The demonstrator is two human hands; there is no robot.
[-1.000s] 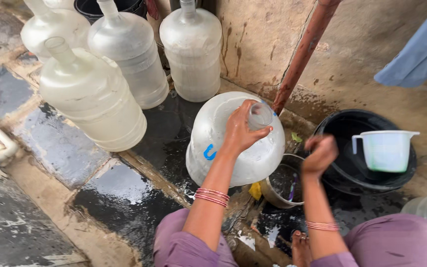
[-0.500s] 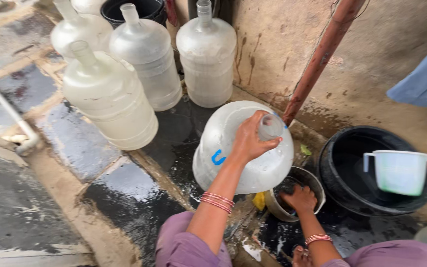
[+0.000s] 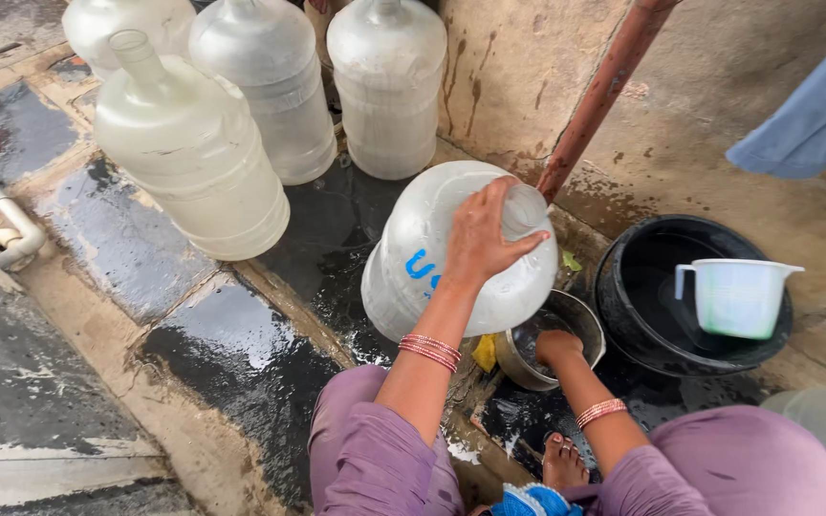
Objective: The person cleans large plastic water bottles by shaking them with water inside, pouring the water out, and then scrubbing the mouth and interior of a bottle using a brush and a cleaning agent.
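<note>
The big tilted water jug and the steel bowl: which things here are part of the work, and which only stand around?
In use:
left hand gripping the tilted translucent plastic jug near its neck
right hand inside the round steel bowl

Standing around:
three upright translucent jugs
black round tub with pale plastic mug
rust-red pipe
white pipe

Jug [image 3: 423, 258]: large, translucent, bearing a blue mark, leaning tilted on the wet floor, its neck pointing toward the wall.
Bowl [image 3: 576, 320]: small, metal, round, sitting upright just below the jug, holding water.
</note>
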